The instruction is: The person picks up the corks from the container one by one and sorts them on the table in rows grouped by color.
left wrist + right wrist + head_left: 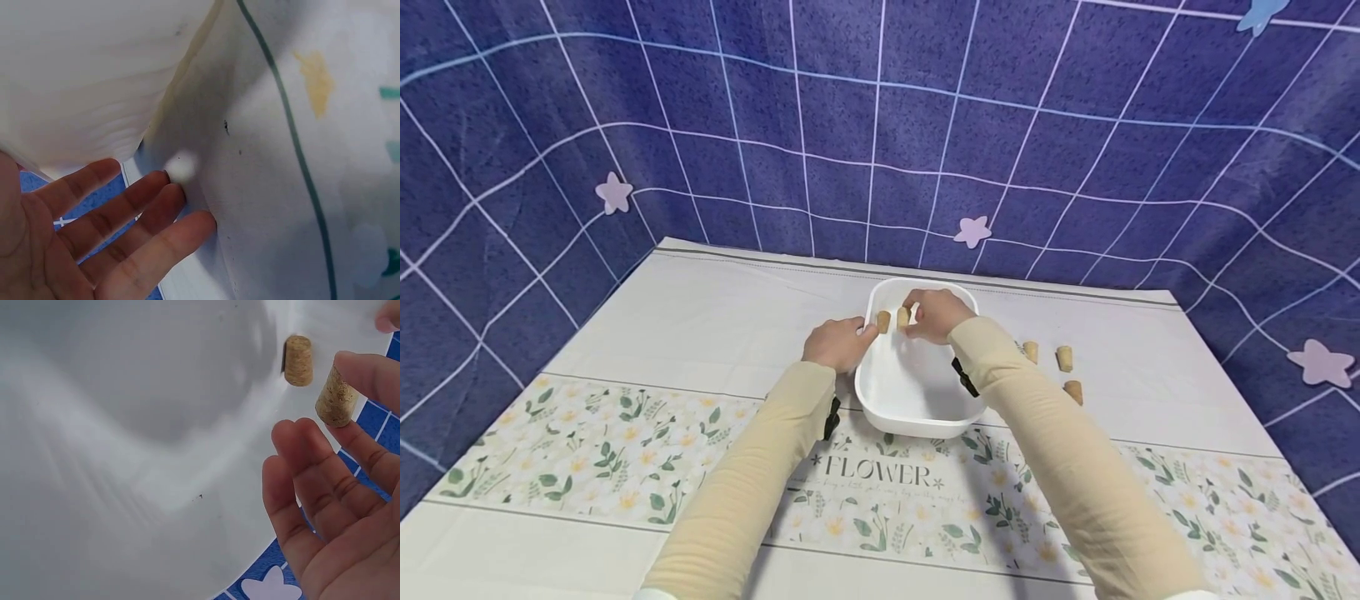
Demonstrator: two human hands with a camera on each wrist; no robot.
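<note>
A white tub [917,427] with rounded corners sits on the table. At its left rim my left hand [838,343] holds on, thumb over the edge and the other fingers outside; the left wrist view shows these fingers [140,259] spread below the tub's outer wall, thumb hidden. Over the far part of the tub, my right hand [937,315] pinches a cork stopper [336,400] between thumb and index finger, the other fingers held loosely apart. A second cork stopper [299,361] is inside the tub against the far wall, close to my left thumb.
On the table right of the tub are several more cork stoppers [1064,358], partly behind my right forearm. A tablecloth [647,450] with a flower band and lettering covers the table. Behind it hangs a blue gridded curtain [820,117] with star shapes.
</note>
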